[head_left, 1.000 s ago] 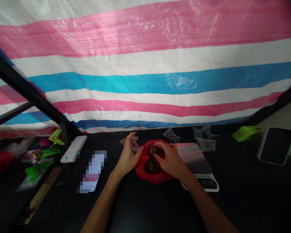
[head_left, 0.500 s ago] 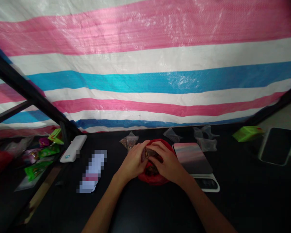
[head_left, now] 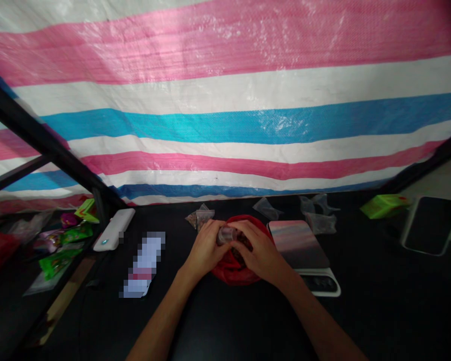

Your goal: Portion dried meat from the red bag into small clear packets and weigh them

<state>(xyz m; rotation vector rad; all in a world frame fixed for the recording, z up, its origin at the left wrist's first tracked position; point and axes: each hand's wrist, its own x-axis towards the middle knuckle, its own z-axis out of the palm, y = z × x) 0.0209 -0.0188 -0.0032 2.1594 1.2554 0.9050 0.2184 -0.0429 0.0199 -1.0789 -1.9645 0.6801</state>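
A small clear plastic bag (head_left: 226, 234) is held between my two hands. My left hand (head_left: 205, 249) has its fingers closed around the left side of the bag. From the other side, my right hand (head_left: 258, 253) pinches its edge with thumb and bent fingers. Beneath them lies an open red plastic bag (head_left: 235, 277) with loose brown bits (head_left: 239, 250) in it, too small to name. Just beyond my left hand are small clear bags filled with brown bits (head_left: 202, 216).
Right of my hands lie a flat pinkish-grey slab (head_left: 298, 243) and a white-edged device (head_left: 320, 282). Clear bags (head_left: 319, 215) lie behind. A phone (head_left: 431, 225) and green box (head_left: 385, 205) stand far right. A white power bank (head_left: 115, 229) and colourful packets (head_left: 60, 260) are left.
The clear bag between my hands has turned and now looks paler and see-through, where brown showed before. My fingers have shifted slightly, uncovering more of the brown bits.
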